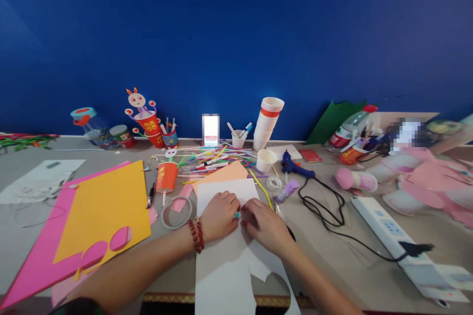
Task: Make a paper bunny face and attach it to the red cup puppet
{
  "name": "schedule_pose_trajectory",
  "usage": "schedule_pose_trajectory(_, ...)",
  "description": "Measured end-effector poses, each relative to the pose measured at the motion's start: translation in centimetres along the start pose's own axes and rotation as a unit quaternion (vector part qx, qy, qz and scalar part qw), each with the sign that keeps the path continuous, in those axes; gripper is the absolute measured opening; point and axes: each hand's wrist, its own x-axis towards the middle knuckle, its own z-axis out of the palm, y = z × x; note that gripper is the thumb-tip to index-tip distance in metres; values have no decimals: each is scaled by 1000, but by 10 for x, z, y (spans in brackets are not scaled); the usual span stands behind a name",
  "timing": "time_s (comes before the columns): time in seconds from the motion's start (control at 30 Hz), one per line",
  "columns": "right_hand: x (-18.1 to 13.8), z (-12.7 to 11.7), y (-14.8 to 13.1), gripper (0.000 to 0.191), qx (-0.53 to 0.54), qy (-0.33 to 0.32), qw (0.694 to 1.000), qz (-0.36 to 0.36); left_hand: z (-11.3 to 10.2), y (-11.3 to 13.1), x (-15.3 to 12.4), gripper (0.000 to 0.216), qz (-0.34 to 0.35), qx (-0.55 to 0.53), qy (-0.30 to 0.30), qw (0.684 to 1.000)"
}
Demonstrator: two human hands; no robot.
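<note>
Both my hands rest on a white paper sheet (226, 266) that lies at the table's near edge. My left hand (220, 216), with a red bead bracelet on its wrist, has its fingers curled against the paper. My right hand (264, 224) is closed too, its fingertips meeting the left hand's. A small teal object (237, 215), perhaps a pen or its cap, shows between the two hands; which hand grips it is unclear. Another white sheet (225, 191) and a peach sheet (221, 175) lie just beyond my fingers.
A yellow sheet (107, 206) with cut-out holes lies on pink card (40, 251) at left. Straws and pens (218, 157), paper cups (268, 118), a decorated orange cup (167, 176), tape rolls (177, 212), a blue glue gun (295, 166) with its black cord, and a power strip (388, 229) crowd the table.
</note>
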Motion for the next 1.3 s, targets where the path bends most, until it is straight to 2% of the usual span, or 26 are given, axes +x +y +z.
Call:
schedule_pose_trajectory(0.27, 5, 8, -2, 7, 10, 26, 1000, 2, 4, 5, -8, 13, 2, -10, 32, 999)
schedule_pose_trajectory(0.5, 6, 13, -1, 10, 28, 49, 998, 12, 8, 2, -11, 16, 4, -46, 53, 998)
schedule_pose_trajectory(0.63, 6, 14, 2, 9, 57, 60, 996, 18, 8, -4, -13, 28, 3, -112, 102, 988)
schedule_pose_trajectory(0.8, 4, 13, 2, 7, 77, 67, 994, 28, 2, -8, -23, 26, 3, -142, 146, 979)
schedule_pose_trajectory(1.0, 2, 11, 1, 9, 101, 67, 993, 1, -1, -8, -50, 18, 10, -158, 146, 976)
schedule_pose_trajectory(1.13, 2, 12, 2, 10, 96, 70, 993, -26, -5, -16, -70, 14, -10, -171, 150, 974)
schedule_pose_trajectory(1.23, 1, 13, 1, 12, 68, 105, 989, -79, -12, -21, -78, 12, -35, -203, 152, 967)
schedule_pose_trajectory(1.3, -1, 13, -1, 12, 19, 155, 979, -131, -16, -21, -79, 11, -50, -239, 148, 958)
